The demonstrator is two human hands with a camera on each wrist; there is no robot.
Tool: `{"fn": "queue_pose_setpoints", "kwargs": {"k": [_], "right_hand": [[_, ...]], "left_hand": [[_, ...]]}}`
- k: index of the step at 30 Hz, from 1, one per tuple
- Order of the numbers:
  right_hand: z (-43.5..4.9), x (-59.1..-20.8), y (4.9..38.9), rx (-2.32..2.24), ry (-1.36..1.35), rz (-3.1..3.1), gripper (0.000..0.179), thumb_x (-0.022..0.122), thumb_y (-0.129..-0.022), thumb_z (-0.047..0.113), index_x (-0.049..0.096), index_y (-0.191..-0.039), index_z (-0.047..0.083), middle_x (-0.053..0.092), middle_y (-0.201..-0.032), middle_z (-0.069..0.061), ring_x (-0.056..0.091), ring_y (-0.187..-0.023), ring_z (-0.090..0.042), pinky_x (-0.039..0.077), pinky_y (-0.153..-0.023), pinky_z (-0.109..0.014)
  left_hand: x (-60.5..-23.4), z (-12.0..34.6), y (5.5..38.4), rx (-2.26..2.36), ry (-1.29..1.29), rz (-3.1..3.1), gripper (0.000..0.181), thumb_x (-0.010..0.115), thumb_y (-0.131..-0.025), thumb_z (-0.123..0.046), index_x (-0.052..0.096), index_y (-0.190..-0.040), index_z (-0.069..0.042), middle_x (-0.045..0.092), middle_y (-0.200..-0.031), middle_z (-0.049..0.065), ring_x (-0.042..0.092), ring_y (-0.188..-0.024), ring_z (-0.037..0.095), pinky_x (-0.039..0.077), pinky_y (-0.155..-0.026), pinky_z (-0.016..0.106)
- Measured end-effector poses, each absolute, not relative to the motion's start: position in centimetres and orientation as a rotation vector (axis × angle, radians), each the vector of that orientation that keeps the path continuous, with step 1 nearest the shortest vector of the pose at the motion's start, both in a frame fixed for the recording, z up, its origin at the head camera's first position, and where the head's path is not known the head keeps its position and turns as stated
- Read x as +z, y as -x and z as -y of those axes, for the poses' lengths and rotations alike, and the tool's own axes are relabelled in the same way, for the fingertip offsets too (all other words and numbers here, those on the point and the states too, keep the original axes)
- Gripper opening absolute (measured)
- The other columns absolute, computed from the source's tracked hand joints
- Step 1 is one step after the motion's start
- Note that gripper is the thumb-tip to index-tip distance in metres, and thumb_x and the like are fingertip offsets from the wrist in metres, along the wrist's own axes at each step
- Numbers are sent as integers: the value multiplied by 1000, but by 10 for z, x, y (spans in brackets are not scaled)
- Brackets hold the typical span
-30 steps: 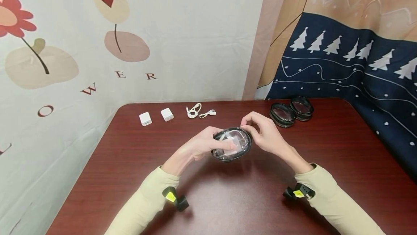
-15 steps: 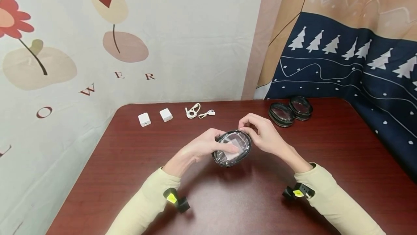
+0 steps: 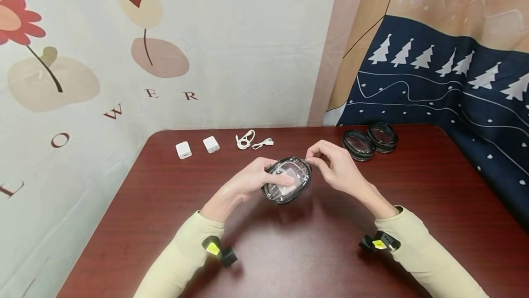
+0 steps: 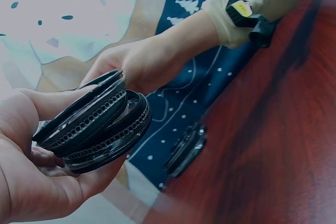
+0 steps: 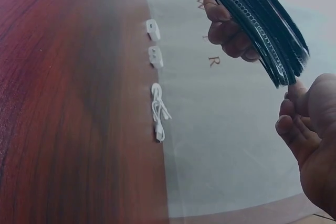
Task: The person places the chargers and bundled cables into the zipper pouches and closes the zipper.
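Observation:
My left hand (image 3: 252, 178) grips a clear oval zip pouch (image 3: 298, 169) with black trim, thumb across its transparent top and fingers beneath. A pale white thing (image 3: 285, 188) shows through the plastic under the thumb. In the left wrist view the pouch (image 4: 89, 119) is seen edge-on, its two rims spread apart toward the far end. At the pouch's far right end, my right hand (image 3: 336, 169) pinches with thumb and index finger by the zipper edge; what lies between those fingertips is mostly hidden. The pouch is held above the table.
On the reddish-brown table (image 3: 281, 256), two white charger plugs (image 3: 183, 150) (image 3: 211, 144) lie at the back left. Two white coiled cables (image 3: 245, 140) (image 3: 263, 143) are beside them. Two more black-trimmed pouches (image 3: 358, 145) (image 3: 382, 137) rest at the back right. Printed cloth hangs behind.
The left hand has drawn the pouch left and slightly away, so its end now sits left of the right fingertips. My right hand stays nearly where it was, still pinching.

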State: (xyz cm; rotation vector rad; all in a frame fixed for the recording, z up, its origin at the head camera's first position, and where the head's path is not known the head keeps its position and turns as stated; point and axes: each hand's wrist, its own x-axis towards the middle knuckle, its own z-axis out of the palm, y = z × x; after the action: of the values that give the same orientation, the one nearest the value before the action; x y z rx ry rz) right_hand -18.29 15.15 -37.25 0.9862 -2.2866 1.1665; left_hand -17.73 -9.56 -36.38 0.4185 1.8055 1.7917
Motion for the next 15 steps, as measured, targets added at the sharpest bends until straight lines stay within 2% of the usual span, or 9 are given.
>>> {"fn": "queue_pose_setpoints", "kwargs": {"k": [4, 15], "right_hand": [[-153, -372, 180, 1178, -950, 2278, 21, 75, -87, -4, 67, -95, 13, 62, -90, 8, 52, -76, -10, 44, -64, -21], [-154, -371, 173, 1102, -945, 2205, 25, 76, -85, -7, 68, -97, 13, 64, -92, 7, 53, -78, -9, 43, -65, -21]], "left_hand": [[-361, 100, 179, 1819, -399, -1817, 12, 74, -84, -8, 71, -95, -5, 70, -77, 1, 65, -70, 11, 54, -66, 25], [-356, 100, 182, 1874, -318, -1791, 12, 72, -85, -7, 70, -96, -3, 70, -78, 2, 67, -68, 11, 55, -66, 25]]}}
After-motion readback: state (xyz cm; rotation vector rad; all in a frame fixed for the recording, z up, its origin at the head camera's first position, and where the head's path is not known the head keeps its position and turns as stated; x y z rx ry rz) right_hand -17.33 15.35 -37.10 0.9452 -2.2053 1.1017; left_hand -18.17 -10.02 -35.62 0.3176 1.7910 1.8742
